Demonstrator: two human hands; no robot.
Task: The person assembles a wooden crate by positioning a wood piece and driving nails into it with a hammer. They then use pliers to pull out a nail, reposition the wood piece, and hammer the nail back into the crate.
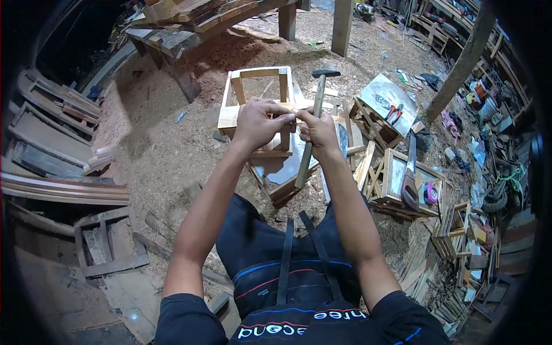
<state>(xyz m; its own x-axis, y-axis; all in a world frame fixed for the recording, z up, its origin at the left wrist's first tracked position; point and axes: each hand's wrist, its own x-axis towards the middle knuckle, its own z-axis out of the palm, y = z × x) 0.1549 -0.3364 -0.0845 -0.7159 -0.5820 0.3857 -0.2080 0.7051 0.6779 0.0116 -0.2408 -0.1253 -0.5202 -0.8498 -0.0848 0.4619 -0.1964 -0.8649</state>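
Observation:
A hammer [311,135] is gripped by its wooden handle in my right hand [322,135], with its dark head at the top, pointing away from me. My left hand [261,122] is closed in a pinch, and its fingertips meet my right thumb and forefinger. Whatever lies between those fingertips is too small to make out. Just under both hands stands a small light-wood frame [261,73] with open sides, partly covered by my left hand. It rests on a low box with a shiny grey top [270,167].
At right, red-handled pliers [394,114] lie on a metal-topped box [382,95]. A handsaw [410,178] and a pink tape measure [430,194] are on another wooden crate [391,201]. Wooden frames [109,241] lie at left. Shavings and offcuts cover the floor.

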